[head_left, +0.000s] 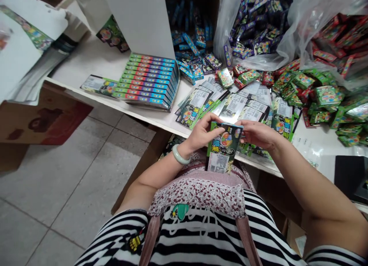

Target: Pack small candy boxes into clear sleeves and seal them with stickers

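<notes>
Close to my body I hold a flat printed packet, dark with green edges, a round colourful picture and a pale label panel. A thin light-blue edge shows along its top. My left hand, with a pale bangle at the wrist, grips its upper left side, thumb across the front. My right hand has its fingers closed at the upper right corner; some fingertips are hidden behind the packet. Just beyond my hands, similar flat packets lie overlapping on the white table.
Left of the packets, an open display box holds rows of small coloured boxes. Blue small boxes pile behind it. Clear plastic bags hold purple boxes and red boxes. Green boxes heap at right. A brown carton is at left.
</notes>
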Demonstrator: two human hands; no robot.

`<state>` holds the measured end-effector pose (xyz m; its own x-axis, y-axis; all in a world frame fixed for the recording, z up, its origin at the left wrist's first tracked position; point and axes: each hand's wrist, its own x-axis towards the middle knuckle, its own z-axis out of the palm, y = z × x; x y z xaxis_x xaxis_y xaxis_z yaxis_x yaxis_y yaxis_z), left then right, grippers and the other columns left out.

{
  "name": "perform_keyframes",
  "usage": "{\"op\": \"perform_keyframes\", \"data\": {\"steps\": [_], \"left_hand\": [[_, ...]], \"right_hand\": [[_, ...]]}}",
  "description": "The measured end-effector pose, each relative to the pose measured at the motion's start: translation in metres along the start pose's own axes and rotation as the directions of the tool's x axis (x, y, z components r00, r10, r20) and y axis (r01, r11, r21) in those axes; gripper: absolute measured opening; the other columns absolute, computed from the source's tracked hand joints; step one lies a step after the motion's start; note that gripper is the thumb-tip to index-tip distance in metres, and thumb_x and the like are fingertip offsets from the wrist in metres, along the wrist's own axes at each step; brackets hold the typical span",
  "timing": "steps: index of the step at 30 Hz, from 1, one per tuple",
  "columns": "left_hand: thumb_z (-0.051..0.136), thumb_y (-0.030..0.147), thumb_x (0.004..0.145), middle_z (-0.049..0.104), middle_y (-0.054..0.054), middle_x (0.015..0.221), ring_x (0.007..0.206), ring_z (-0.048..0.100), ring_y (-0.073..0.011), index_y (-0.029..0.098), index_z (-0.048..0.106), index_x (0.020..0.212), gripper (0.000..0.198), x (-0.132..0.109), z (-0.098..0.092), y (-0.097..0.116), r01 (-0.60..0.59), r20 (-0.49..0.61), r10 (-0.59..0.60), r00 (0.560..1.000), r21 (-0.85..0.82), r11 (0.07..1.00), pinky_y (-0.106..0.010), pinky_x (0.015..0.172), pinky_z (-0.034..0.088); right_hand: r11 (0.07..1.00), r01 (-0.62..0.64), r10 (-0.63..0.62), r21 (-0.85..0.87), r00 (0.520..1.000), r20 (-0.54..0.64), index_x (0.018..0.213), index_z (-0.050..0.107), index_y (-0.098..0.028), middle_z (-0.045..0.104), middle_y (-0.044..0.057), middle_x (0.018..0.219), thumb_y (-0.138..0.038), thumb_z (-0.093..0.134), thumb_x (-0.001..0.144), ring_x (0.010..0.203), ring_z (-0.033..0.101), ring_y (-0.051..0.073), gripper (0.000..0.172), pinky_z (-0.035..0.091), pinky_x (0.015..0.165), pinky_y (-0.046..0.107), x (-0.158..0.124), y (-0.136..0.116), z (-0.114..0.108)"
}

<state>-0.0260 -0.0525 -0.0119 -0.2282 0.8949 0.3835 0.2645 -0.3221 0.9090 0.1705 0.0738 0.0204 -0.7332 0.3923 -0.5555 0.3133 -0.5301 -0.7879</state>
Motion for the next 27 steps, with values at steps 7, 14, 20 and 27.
{"op": "perform_keyframes", "data": {"steps": [7,14,20,27], "left_hand": [[0.066,0.043,0.094,0.064,0.000,0.103,0.100,0.064,-0.0199,0.032,0.061,0.098,0.013,-0.002,-0.062,0.064,-0.281,-0.195,0.370,0.908,0.373,0.884,-0.044,0.095,0.054],[0.071,0.019,0.088,0.076,-0.002,0.104,0.104,0.069,-0.0191,0.027,0.066,0.094,0.012,-0.018,-0.054,0.037,-0.790,0.392,0.690,0.609,0.385,0.478,-0.038,0.093,0.058],[0.070,0.024,0.090,0.074,-0.006,0.111,0.113,0.067,-0.0200,0.023,0.066,0.104,0.015,-0.046,-0.060,0.006,-0.729,0.411,0.615,0.673,0.510,0.456,-0.041,0.107,0.052],[0.048,0.022,0.099,0.069,-0.010,0.118,0.115,0.062,-0.0244,0.021,0.065,0.117,0.025,0.002,-0.203,-0.015,0.050,-0.203,0.242,0.949,0.853,0.519,-0.048,0.104,0.049]], "right_hand": [[0.999,0.042,-0.046,0.021,0.980,0.191,0.097,0.073,-0.022,0.077,0.008,0.084,-0.073,0.072,0.073,0.075,0.073,0.021,0.057,0.058,0.064,0.033,-0.009,-0.007,0.022],[0.994,0.097,-0.101,0.051,0.990,0.094,0.081,0.068,-0.021,0.074,0.002,0.073,-0.060,0.087,0.061,0.065,0.069,0.019,0.048,0.055,0.060,0.030,0.042,-0.029,0.068],[0.972,0.224,-0.228,-0.065,0.972,-0.060,0.086,0.073,-0.024,0.074,-0.003,0.079,-0.049,0.092,0.054,0.071,0.065,0.014,0.044,0.052,0.067,0.026,0.073,-0.032,0.079],[0.857,0.376,-0.468,-0.353,0.855,-0.226,0.097,0.074,-0.029,0.077,-0.001,0.091,-0.052,0.085,0.062,0.083,0.070,0.021,0.043,0.057,0.072,0.034,0.114,-0.067,0.073]]}}
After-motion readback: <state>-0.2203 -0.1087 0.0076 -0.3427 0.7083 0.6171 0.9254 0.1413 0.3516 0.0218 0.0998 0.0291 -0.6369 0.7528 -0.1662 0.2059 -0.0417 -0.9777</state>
